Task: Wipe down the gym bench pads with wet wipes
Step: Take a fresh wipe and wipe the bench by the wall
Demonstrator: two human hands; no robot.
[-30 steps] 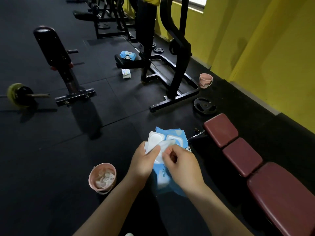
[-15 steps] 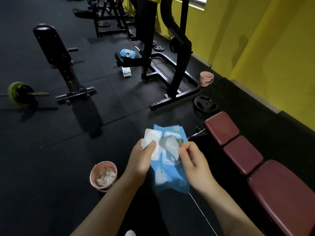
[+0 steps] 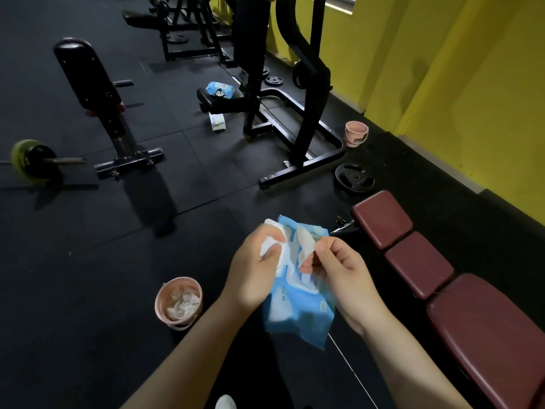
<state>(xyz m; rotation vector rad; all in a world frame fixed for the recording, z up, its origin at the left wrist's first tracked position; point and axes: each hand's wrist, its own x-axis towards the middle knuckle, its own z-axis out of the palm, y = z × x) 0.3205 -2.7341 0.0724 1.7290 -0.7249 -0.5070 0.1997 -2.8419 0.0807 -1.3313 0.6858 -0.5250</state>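
Note:
A blue wet-wipe pack [image 3: 298, 308] hangs in front of me, its white lid flipped open at the top. My left hand [image 3: 253, 273] grips the pack at its upper left, thumb on the lid. My right hand [image 3: 339, 270] pinches a white wipe [image 3: 305, 243] sticking out of the pack's opening. To the right lies a maroon gym bench with three pads [image 3: 418, 264], the largest pad nearest me.
A pink bucket [image 3: 179, 302] with crumpled used wipes stands on the black floor at my left. Another pink bucket [image 3: 356, 133] sits by the yellow wall. A weight plate [image 3: 354, 178], a black rack frame [image 3: 298, 160], a black incline bench [image 3: 97, 95] and a second wipe pack [image 3: 219, 90] lie farther off.
My right hand has moved right and drawn the wipe farther out of the pack. The pack has shifted slightly in my left hand.

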